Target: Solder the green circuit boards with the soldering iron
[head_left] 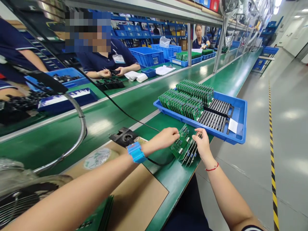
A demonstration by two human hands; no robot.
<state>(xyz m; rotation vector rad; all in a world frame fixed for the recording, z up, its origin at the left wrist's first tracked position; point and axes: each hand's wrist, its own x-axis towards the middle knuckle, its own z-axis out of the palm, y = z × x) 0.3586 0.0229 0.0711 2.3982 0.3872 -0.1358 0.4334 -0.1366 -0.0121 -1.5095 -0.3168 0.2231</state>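
Left forearm (79, 189) nearest. Left hand (169, 136) pinching green board (176, 149), right hand (203, 142) half-curled on other boards (191, 152), just short of blue tray (240, 122); uneven grip could drop one.

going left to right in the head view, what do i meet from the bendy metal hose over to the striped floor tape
Bendy metal hose → black part → blue wristband → left hand → green circuit boards → right hand → red bracelet → striped floor tape
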